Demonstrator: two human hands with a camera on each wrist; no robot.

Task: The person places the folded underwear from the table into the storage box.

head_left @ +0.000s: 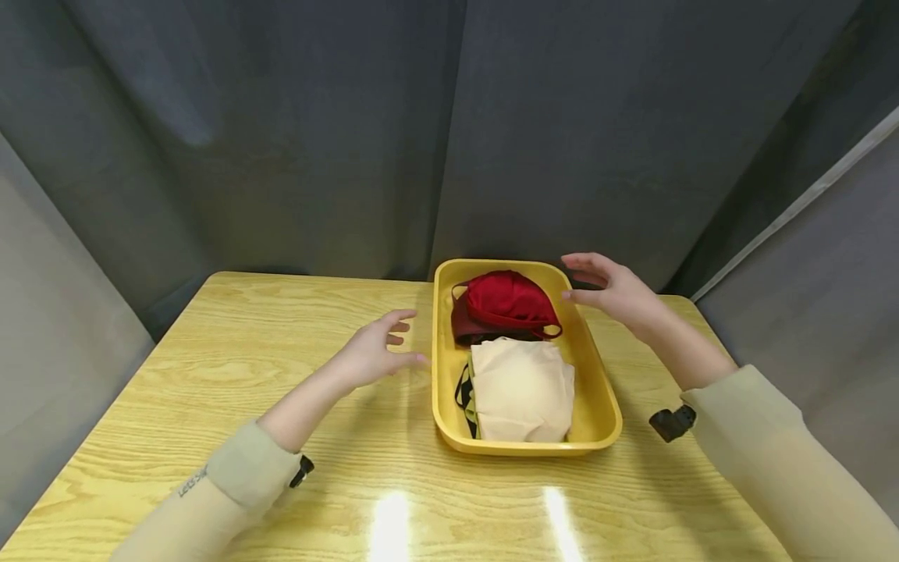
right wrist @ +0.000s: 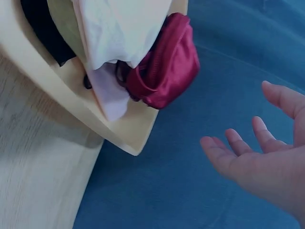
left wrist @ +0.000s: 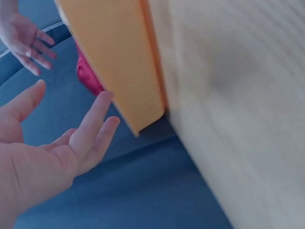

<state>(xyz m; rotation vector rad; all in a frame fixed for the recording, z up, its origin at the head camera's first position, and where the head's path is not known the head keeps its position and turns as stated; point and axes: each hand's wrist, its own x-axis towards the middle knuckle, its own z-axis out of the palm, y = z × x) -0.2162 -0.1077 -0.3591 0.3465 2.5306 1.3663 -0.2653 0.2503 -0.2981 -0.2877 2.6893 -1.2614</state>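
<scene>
A yellow plastic bin (head_left: 597,394) stands on the wooden table. At its far end lies a shiny red bra (head_left: 506,300), its moulded cup facing up, over darker maroon fabric. A folded cream cloth (head_left: 523,390) fills the near part, with black straps and olive fabric (head_left: 467,394) showing at its left edge. My left hand (head_left: 375,349) hovers just left of the bin, fingers loosely spread and holding nothing. Beside the far right rim, my right hand (head_left: 611,293) is raised with relaxed fingers; in the right wrist view it is apart from the bin and grips nothing.
The wooden table (head_left: 281,351) extends left and in front of the bin, with bright reflections near its front. A dark grey curtain (head_left: 316,140) hangs behind the table's far edge, and lighter panels (head_left: 829,234) flank both sides.
</scene>
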